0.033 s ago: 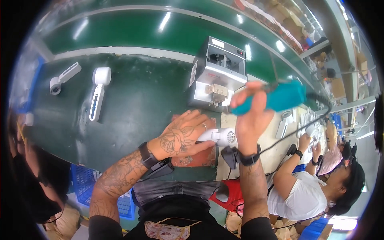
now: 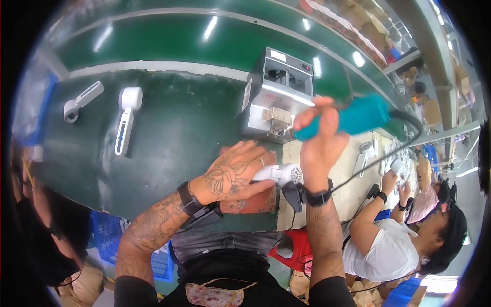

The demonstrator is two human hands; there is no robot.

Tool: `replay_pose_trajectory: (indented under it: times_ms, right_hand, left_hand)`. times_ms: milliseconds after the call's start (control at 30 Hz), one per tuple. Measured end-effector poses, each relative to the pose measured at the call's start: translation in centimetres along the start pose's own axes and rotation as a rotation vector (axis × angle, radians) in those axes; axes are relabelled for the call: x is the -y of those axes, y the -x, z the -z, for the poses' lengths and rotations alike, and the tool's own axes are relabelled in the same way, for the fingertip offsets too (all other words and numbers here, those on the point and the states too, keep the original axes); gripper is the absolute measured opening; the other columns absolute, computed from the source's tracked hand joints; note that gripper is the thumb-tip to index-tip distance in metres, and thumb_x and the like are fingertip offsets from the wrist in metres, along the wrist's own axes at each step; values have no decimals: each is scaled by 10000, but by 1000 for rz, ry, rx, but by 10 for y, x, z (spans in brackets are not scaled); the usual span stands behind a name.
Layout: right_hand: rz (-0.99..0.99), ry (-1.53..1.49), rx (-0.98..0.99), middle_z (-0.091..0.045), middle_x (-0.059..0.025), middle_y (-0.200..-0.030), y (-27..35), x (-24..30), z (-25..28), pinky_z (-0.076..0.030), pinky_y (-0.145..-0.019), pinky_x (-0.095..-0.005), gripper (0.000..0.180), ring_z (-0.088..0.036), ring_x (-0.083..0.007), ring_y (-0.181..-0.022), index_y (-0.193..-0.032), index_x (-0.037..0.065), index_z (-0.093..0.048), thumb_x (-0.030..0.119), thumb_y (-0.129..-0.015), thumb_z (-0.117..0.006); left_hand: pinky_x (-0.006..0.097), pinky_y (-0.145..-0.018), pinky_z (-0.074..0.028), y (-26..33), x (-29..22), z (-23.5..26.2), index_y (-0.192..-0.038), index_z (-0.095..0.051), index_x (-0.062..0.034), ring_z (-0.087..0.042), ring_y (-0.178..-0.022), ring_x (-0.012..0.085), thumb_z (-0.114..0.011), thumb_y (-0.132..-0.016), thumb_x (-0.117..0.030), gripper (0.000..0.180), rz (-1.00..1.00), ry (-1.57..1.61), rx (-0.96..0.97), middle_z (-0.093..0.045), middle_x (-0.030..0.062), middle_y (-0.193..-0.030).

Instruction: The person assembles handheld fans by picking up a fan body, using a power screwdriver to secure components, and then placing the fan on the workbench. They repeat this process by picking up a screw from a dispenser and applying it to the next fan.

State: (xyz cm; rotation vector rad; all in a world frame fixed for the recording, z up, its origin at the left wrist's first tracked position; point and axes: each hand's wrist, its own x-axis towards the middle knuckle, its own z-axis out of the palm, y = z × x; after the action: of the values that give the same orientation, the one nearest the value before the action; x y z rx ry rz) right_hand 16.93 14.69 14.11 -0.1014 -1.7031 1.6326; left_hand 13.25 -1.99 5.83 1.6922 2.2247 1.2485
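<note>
My left hand [image 2: 238,171] lies over a white handheld fan [image 2: 289,174], fingers closed round its handle, pressing it on a reddish-brown pad [image 2: 240,205]. The fan's round head with a vent grille points right, beyond my thumb and fingers. My right hand [image 2: 323,135] is raised above the table, right of the fan, gripping a teal corded electric screwdriver [image 2: 365,117]. The screwdriver lies nearly level and is slightly blurred; its tip end is toward the left, and I cannot make out the bit. A dark cord [image 2: 409,120] runs from its right end.
Behind my hands stands a grey metal screw feeder [image 2: 279,97]. Two white handheld fans [image 2: 124,123] [image 2: 84,100] lie on the green table at left. Another white fan [image 2: 363,156] rests on the beige surface at right, near a co-worker [image 2: 383,250]. A blue crate [image 2: 110,240] sits below the table edge.
My right hand and the screwdriver have shifted slightly up and to the left. My left hand and the fan stay in place.
</note>
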Motion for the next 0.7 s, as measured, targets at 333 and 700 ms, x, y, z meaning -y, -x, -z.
replay_pose_trajectory:
  times_ms: [333, 700]
  right_hand:
    - [35, -13, 114, -592, -62, -748, -11, -29, -3, -493, -608, -314, 340, -603, -180, -657, -1073, -1, -578, 338, -1074, -582]
    - [-93, -40, 144, -547, -85, -692, 53, 20, 34, -452, -560, -334, 588, -552, -195, -588, -1100, -32, -557, 532, -984, -674]
  left_hand:
    - [450, -924, -468, -5, 0, 0, -1238, -633, -11, -563, -1036, 329, -677, -915, -270, 416, -65, 2, -37, -622, 142, -1085]
    - [428, -919, -473, -5, 1, 2, -1201, -664, -12, -565, -1016, 316, -686, -895, -226, 374, -32, 13, -36, -620, 124, -1065]
